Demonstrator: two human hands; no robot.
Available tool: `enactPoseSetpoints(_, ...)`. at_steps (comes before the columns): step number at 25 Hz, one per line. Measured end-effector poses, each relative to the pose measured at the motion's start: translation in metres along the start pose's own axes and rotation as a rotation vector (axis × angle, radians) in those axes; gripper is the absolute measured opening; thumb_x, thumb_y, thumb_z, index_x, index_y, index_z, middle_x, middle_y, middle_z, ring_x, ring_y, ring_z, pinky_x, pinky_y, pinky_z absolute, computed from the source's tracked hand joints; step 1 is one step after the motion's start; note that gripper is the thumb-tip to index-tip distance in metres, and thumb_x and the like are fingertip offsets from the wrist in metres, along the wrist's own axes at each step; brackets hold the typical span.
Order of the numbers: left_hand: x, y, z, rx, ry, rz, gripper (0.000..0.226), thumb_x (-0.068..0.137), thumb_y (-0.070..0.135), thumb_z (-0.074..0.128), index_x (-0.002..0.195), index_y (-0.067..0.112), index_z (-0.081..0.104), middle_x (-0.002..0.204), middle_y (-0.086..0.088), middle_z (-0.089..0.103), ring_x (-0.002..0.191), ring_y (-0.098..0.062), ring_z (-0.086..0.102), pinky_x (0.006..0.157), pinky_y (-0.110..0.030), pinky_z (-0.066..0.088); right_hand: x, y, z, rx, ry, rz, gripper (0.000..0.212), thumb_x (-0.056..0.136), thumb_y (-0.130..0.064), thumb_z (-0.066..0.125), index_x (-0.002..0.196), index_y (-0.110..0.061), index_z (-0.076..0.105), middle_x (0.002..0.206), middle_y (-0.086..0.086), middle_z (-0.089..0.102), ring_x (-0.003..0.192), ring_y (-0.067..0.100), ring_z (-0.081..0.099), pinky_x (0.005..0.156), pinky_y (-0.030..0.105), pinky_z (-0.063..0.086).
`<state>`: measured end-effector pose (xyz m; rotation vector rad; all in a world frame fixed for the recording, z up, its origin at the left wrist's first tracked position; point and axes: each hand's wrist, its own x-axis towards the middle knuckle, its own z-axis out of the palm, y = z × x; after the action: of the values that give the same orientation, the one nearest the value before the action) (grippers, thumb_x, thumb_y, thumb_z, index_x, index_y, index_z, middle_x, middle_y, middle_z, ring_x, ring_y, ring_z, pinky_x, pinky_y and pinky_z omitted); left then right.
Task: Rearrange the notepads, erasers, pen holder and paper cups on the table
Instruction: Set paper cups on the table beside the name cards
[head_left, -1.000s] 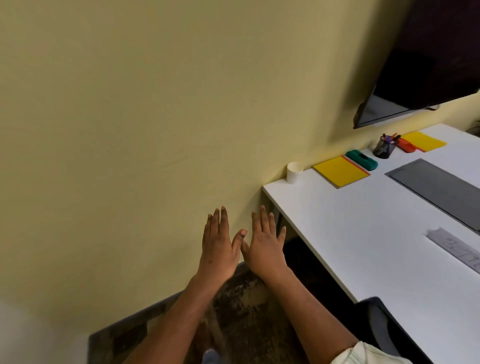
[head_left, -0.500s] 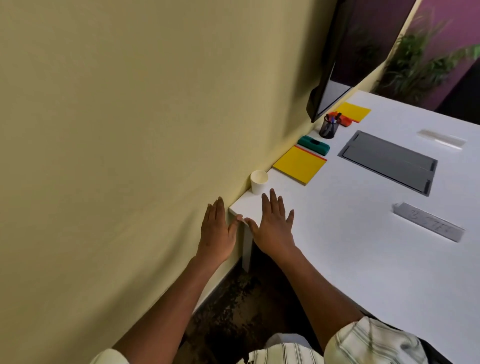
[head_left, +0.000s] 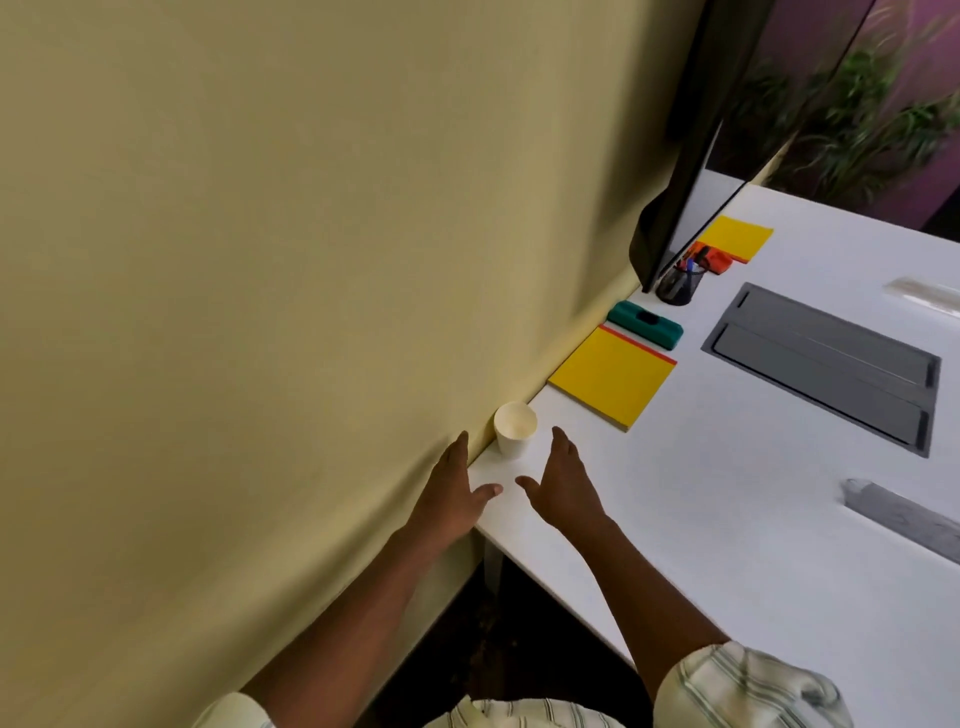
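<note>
Standing upright just ahead of both spread, empty hands, the paper cup (head_left: 515, 429) sits between them. Neither left hand (head_left: 451, 496) nor right hand (head_left: 563, 486) touches it; both look equally near.

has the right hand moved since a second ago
Yes: the right hand has come forward onto the white table corner, its fingertips now level with the paper cup, just right of it, not touching.

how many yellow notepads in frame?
2. The near notepad lies by the wall, between the paper cup and green eraser. The far notepad lies past the pen holder, beside the orange eraser. The monitor may hide others.
</note>
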<state>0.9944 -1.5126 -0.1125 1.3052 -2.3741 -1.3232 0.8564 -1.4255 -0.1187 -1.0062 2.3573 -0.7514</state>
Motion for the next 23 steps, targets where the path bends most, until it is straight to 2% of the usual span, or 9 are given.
enactPoseSetpoints(4, 0.050, -0.001, 0.014, -0.010, -0.028, -0.076, 0.091, 0.082, 0.031, 0.070, 0.150, 0.019, 0.011, 0.157, 0.001, 0.021, 0.144, -0.017, 0.022, 0.115, -0.034, 0.025, 0.050, 0.015, 0.002, 0.042, -0.110, 0.008, 0.100, 0.078, -0.023, 0.078, 0.149, -0.004, 0.010, 0.153, 0.015, 0.026, 0.141, 0.030, 0.029, 0.111, 0.035, 0.029)
enactPoseSetpoints(8, 0.084, -0.007, 0.029, 0.011, -0.059, -0.126, 0.093, 0.078, 0.025, 0.074, 0.149, 0.017, 0.014, 0.155, 0.000, 0.024, 0.142, -0.017, 0.023, 0.110, -0.028, 0.023, 0.084, 0.025, 0.004, 0.045, -0.159, 0.001, 0.101, 0.073, -0.018, 0.082, 0.148, -0.004, 0.014, 0.149, 0.015, 0.032, 0.138, 0.030, 0.034, 0.109, 0.036, 0.034)
enactPoseSetpoints(12, 0.107, -0.005, 0.039, -0.011, -0.057, -0.123, 0.084, 0.070, 0.019, 0.080, 0.140, 0.021, 0.033, 0.140, 0.005, 0.042, 0.133, -0.017, 0.038, 0.096, -0.021, 0.028, 0.107, 0.029, 0.009, 0.070, -0.193, -0.015, 0.103, 0.071, -0.016, 0.082, 0.148, -0.004, 0.015, 0.149, 0.016, 0.032, 0.136, 0.032, 0.037, 0.108, 0.038, 0.036)
enactPoseSetpoints(16, 0.120, -0.002, 0.051, -0.054, -0.033, -0.138, 0.081, 0.065, 0.014, 0.083, 0.133, 0.023, 0.040, 0.132, 0.007, 0.050, 0.125, -0.016, 0.046, 0.095, -0.024, 0.036, 0.120, 0.028, 0.016, 0.099, -0.184, -0.051, 0.097, 0.070, -0.013, 0.082, 0.146, -0.002, 0.022, 0.142, 0.017, 0.042, 0.128, 0.032, 0.046, 0.100, 0.034, 0.042)
enactPoseSetpoints(20, 0.123, -0.002, 0.056, -0.101, 0.004, -0.121, 0.078, 0.064, 0.006, 0.082, 0.130, 0.020, 0.045, 0.131, 0.001, 0.054, 0.123, -0.019, 0.050, 0.103, -0.040, 0.044, 0.118, 0.029, 0.022, 0.126, -0.127, -0.093, 0.082, 0.070, -0.011, 0.081, 0.137, -0.001, 0.035, 0.132, 0.015, 0.050, 0.122, 0.031, 0.049, 0.095, 0.033, 0.043)
enactPoseSetpoints(23, 0.121, -0.001, 0.056, -0.115, 0.023, -0.106, 0.075, 0.065, 0.003, 0.081, 0.131, 0.019, 0.046, 0.130, 0.000, 0.055, 0.122, -0.019, 0.051, 0.103, -0.043, 0.045, 0.112, 0.029, 0.024, 0.138, -0.087, -0.102, 0.080, 0.072, -0.011, 0.080, 0.138, -0.002, 0.036, 0.133, 0.015, 0.050, 0.123, 0.030, 0.049, 0.095, 0.033, 0.043)
